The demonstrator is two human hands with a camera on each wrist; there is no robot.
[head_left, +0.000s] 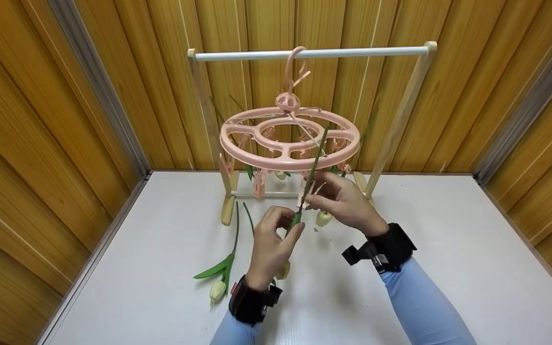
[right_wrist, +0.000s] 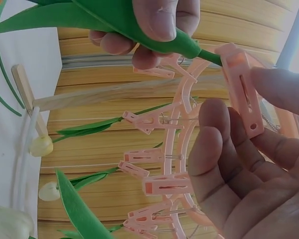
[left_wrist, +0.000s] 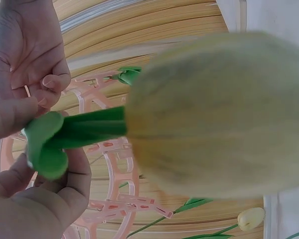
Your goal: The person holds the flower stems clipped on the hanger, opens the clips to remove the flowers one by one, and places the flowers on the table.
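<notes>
My left hand [head_left: 271, 239] pinches a pale yellow tulip [left_wrist: 214, 119] where its green leaves wrap the stem. The bloom hangs toward me, and the bare stem [head_left: 316, 158] points up past the front of a round pink clip hanger [head_left: 287, 101]. Beside the stem, my right hand [head_left: 348, 203] holds a pink clothespin [right_wrist: 241, 92] between thumb and fingers. In the right wrist view the clothespin's mouth end lies against the stem; whether it bites on it I cannot tell. Other tulips [right_wrist: 50, 191] hang bloom-down from the hanger's clips.
The hanger hooks over a white rod [head_left: 237, 56] on a wooden stand [head_left: 403, 120]. On the white table [head_left: 127, 287], left of my left hand, lies a loose tulip [head_left: 217, 291]. Another bloom [head_left: 283, 270] shows partly behind that hand. Wood-patterned panels [head_left: 161, 96] enclose the table.
</notes>
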